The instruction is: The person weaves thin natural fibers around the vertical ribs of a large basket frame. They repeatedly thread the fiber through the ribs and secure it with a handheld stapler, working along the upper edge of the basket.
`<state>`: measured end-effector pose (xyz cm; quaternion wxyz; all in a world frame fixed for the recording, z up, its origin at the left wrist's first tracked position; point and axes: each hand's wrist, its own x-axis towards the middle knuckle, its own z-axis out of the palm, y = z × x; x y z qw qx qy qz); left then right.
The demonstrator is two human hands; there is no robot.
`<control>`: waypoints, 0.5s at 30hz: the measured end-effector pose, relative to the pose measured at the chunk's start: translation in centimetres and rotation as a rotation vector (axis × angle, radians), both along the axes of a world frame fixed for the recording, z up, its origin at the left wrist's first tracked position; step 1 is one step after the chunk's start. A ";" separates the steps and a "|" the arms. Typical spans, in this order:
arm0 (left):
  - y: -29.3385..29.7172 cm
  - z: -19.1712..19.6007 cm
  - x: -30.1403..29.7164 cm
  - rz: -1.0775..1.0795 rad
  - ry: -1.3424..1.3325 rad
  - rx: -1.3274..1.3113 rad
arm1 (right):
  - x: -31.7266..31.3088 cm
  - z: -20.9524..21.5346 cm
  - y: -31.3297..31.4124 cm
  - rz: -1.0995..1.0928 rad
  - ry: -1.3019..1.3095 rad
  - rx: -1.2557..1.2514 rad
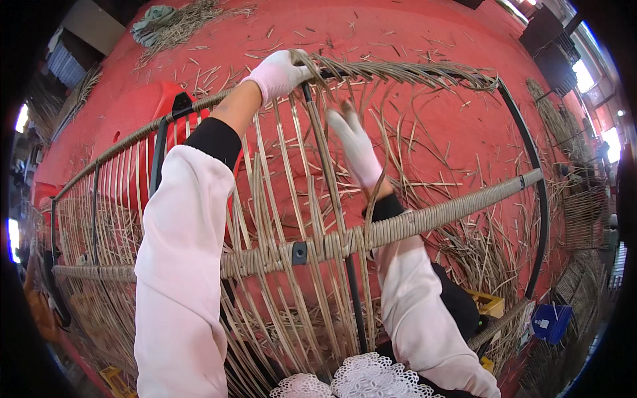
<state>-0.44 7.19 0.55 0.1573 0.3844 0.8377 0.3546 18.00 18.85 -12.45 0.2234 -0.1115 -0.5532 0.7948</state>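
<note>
White lace trim [375, 381] fills the bottom centre of the frame, cut off by the lower edge. Two pale sleeves rise from that edge; the left sleeve [182, 265] covers a good part of the wicker frame [523, 126] behind it. The wrapped middle rail [398, 230] crosses over the right arm, so part of that forearm is hidden. A dark round shape beside the right sleeve is hard to make out, and it partly hides a yellow crate [488, 305] at lower right.

Above the middle rail, the gloved right hand [356, 146] sits right of centre, its fingers apart and blurred (whether a strand touches them, I cannot tell). Loose strands rise close by on both sides of it.

Farther up, the gloved left hand [282, 73] is at top centre, its fingers closed over the wicker strands [398, 69] at the top rail; their undersides are out of sight. The strands run rightward from this grip along the rail to the upper-right corner, and the wicker frame spreads below it.

Beyond, a red plastic object [149, 99] shows partly behind the frame at upper left, above the scrap-strewn red floor [458, 40]. A greenish cloth [151, 23] lies at the far upper left.
</note>
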 end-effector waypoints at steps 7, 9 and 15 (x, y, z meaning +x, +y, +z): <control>-1.0 -0.4 1.6 -0.182 0.316 0.157 | -1.6 8.8 -2.5 0.000 0.142 0.107; -0.9 -0.8 2.3 -0.055 0.353 0.145 | -1.1 8.5 -3.2 -0.049 0.060 -0.006; 2.0 -0.5 -2.5 0.024 -0.060 -0.071 | -4.7 5.9 -1.3 -0.039 0.230 -0.604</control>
